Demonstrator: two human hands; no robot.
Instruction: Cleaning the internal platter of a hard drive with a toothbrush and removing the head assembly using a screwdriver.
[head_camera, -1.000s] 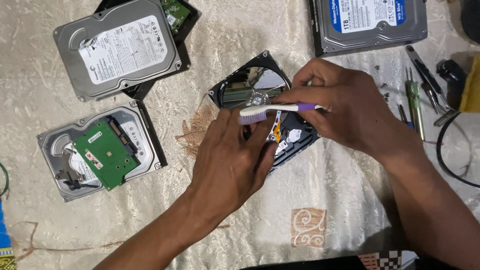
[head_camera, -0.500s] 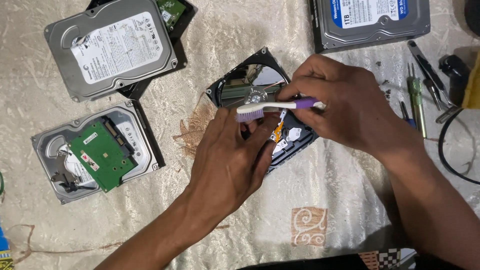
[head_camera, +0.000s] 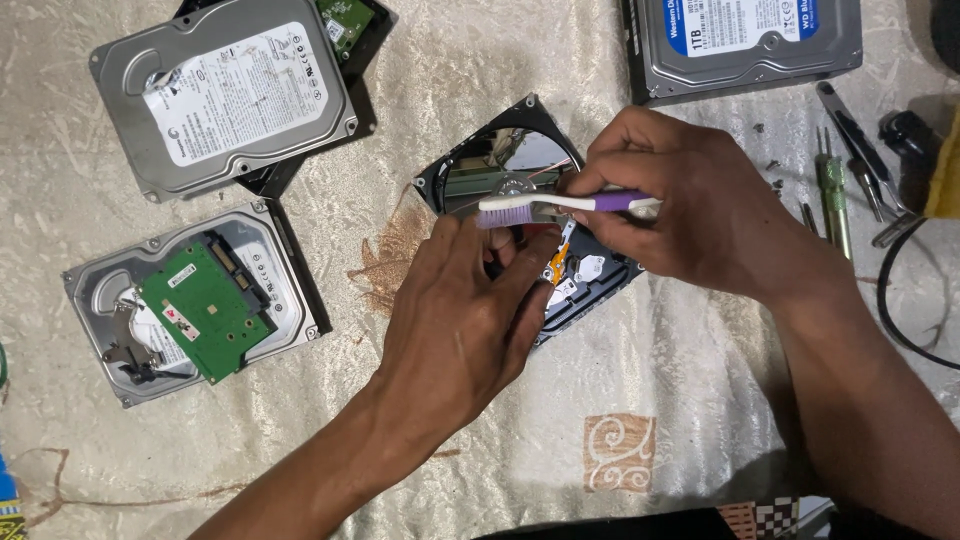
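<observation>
**Head view: brushing an opened hard drive**

Head view, looking down. The right hand (head_camera: 700, 215) is closed around a purple-handled toothbrush (head_camera: 560, 206), bristles over the opened hard drive (head_camera: 500, 165) at centre. The left hand (head_camera: 465, 320) rests on that drive, fingers curled, grip unclear. A cream cloth (head_camera: 650, 400) lies beneath; screwdrivers (head_camera: 832, 190) lie to the right.

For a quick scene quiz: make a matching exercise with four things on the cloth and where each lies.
Things:
1. toothbrush
2. green circuit board
3. blue-labelled drive
4. screwdriver

Places:
A. top right, closed
B. in the right hand, over the opened drive
C. right of the right hand
D. on the drive at left

Pairs: 1-B, 2-D, 3-A, 4-C
</observation>
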